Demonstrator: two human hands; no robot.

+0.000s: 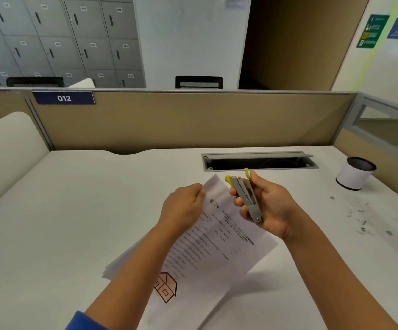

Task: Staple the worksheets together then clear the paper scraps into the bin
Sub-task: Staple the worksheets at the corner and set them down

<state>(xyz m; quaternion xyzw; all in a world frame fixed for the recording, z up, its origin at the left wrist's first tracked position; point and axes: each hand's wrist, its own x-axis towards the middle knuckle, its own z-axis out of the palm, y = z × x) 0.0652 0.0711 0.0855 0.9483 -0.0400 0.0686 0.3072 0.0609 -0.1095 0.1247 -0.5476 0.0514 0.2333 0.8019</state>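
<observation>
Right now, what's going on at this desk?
A person is partway into stapling. The left hand pinches the top corner of the worksheets, lifting that end off the desk. The right hand grips a grey and yellow stapler just beside that corner, not yet on the paper. Paper scraps lie scattered to the right, near a small white bin; none look cleared yet.

White worksheets [219, 246] w/ black print & an orange-pink house sketch, grey stapler [246, 197] w/ yellow ends, white bin [355, 173] w/ black rim, grey scraps [362, 217] on white desk [74, 210], blue sleeve [86, 321].
</observation>
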